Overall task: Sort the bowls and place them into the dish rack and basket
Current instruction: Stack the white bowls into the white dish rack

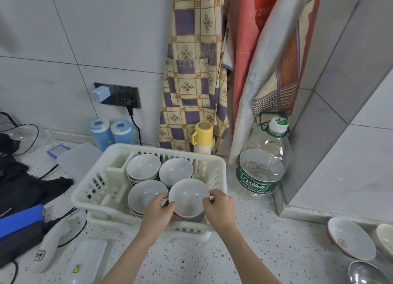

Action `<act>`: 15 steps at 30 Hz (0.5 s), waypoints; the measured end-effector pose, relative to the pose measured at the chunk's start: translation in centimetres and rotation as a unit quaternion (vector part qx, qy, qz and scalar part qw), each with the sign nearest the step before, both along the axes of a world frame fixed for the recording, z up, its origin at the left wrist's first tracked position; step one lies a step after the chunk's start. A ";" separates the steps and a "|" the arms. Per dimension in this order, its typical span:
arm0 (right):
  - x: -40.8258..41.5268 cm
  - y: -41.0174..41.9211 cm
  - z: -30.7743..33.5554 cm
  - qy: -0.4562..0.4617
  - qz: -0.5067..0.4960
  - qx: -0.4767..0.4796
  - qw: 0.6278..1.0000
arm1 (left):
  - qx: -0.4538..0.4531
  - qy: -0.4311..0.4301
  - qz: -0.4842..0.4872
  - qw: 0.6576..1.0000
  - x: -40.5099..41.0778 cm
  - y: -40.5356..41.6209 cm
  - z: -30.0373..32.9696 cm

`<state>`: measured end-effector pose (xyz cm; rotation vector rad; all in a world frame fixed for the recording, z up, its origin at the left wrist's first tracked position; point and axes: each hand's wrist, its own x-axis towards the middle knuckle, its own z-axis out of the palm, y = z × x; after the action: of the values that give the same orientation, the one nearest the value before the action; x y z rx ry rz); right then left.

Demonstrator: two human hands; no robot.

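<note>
A white plastic dish rack stands on the speckled counter. Inside it sit stacks of grey-white bowls: one at the back left, one at the back right, one at the front left. Both hands hold a further bowl at the rack's front right, over another grey bowl beneath it. My left hand grips its left rim with thumb and fingers. My right hand pinches its right rim.
A large water bottle stands right of the rack, a yellow-lidded flask behind it. A brown-rimmed bowl, a pale bowl and a metal bowl lie at the lower right. Cables, a blue box and plastic containers crowd the left.
</note>
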<state>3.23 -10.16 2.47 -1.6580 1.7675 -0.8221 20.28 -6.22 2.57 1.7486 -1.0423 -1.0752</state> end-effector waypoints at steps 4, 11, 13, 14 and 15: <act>0.2 0.1 -0.2 0.033 0.004 -0.009 0.999 | -0.005 -0.111 -0.005 0.994 -0.3 0.2 -0.6; 0.7 0.1 0.2 0.097 0.005 0.025 0.995 | -0.003 -0.256 -0.028 0.966 -0.5 0.1 -0.7; 0.8 0.2 0.4 0.113 0.008 0.036 0.993 | -0.009 -0.275 -0.030 0.961 -0.6 0.3 -0.6; 0.8 0.2 0.5 0.123 0.010 0.041 0.992 | -0.012 -0.281 -0.031 0.959 -0.7 0.4 -0.5; 0.9 0.2 0.5 0.133 0.012 0.047 0.990 | -0.014 -0.285 -0.034 0.958 -0.6 0.5 -0.5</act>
<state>4.14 -9.97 3.01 -1.7889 1.9271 -0.5153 19.63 -5.71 2.05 2.0676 -1.4611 -0.5911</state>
